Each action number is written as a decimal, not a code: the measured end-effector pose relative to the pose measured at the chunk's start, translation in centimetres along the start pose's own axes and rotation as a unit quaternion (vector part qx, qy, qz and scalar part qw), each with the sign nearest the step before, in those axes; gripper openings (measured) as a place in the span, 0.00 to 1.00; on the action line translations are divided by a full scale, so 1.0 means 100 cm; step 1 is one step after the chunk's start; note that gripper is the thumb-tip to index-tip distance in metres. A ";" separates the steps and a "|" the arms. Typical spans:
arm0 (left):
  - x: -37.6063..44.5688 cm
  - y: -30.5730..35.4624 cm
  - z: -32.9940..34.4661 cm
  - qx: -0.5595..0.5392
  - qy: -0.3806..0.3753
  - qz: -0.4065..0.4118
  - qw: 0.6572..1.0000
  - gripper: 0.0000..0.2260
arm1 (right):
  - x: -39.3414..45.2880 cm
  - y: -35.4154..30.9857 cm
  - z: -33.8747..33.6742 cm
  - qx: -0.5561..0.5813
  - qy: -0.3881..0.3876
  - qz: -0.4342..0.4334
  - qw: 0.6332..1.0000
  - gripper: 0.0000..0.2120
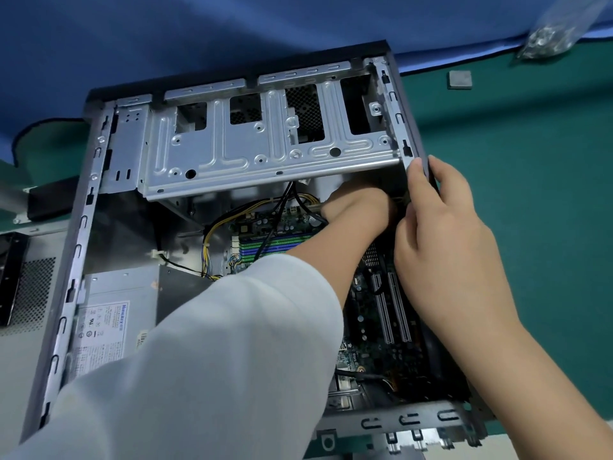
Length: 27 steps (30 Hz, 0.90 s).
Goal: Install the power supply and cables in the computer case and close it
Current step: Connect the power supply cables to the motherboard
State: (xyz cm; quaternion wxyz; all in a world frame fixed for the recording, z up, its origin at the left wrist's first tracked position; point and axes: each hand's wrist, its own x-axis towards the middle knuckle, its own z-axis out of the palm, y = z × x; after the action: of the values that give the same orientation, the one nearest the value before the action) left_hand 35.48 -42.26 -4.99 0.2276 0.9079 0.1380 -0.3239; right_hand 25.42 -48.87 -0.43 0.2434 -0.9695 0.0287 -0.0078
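My left hand (pixel 356 210) reaches under the silver metal drive cage (pixel 265 154); its fingers are hidden. My right hand (pixel 444 240) grips the open grey computer case (pixel 79 224) wall. The grey power supply box (pixel 119 307) sits inside. Pushing crooked could bend the yellow and black cables' (pixel 232 210) plug.

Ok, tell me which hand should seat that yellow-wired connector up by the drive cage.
Left. The left hand is already inside the case, at the yellow-wired cable under the drive cage. The right hand grips the case's side rail, probably steadying it.
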 end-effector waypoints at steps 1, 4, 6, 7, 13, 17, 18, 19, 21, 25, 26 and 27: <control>0.002 -0.001 0.000 0.001 -0.001 -0.010 1.000 0.15 | 0.000 0.000 0.000 0.002 0.001 0.002 1.000 0.27; 0.009 -0.001 0.003 0.006 0.011 -0.005 1.000 0.14 | 0.001 0.001 0.000 0.003 0.001 0.003 1.000 0.27; 0.009 -0.003 0.008 -0.007 0.039 -0.009 0.999 0.13 | 0.000 0.001 0.000 0.007 -0.002 0.001 1.000 0.26; 0.007 -0.004 0.010 -0.005 0.065 -0.013 0.998 0.12 | 0.000 0.001 0.000 0.006 -0.003 -0.004 1.000 0.26; 0.006 -0.013 0.011 0.039 0.090 0.060 0.993 0.12 | 0.001 0.007 -0.004 0.040 0.005 -0.019 0.999 0.24; -0.001 -0.027 0.013 0.106 0.100 0.198 0.969 0.06 | 0.002 0.008 -0.003 0.050 0.012 -0.019 0.998 0.23; -0.001 -0.030 0.013 0.116 0.105 0.216 0.964 0.06 | 0.002 0.008 -0.002 0.051 0.015 -0.020 0.998 0.22; 0.000 -0.032 0.015 0.124 0.111 0.227 0.959 0.06 | 0.003 0.008 -0.002 0.051 0.016 -0.019 0.998 0.22; 0.004 -0.033 0.019 0.137 0.135 0.242 0.951 0.09 | 0.003 0.009 -0.002 0.047 0.013 -0.014 0.999 0.22; 0.008 -0.033 0.026 0.140 0.178 0.266 0.937 0.11 | 0.003 0.010 -0.001 0.049 0.011 -0.013 0.999 0.22; 0.009 -0.034 0.026 0.141 0.179 0.270 0.936 0.11 | 0.004 0.010 -0.001 0.051 0.011 -0.013 0.999 0.22; 0.009 -0.035 0.026 0.140 0.179 0.274 0.935 0.11 | 0.004 0.010 -0.001 0.052 0.011 -0.012 0.999 0.22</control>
State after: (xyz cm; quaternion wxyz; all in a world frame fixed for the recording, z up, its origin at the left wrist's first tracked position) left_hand 33.41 -40.49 -8.50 0.1499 0.9760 -0.1243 -0.0975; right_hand 25.79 -49.86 -0.83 0.2932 -0.9556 0.0191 -0.0232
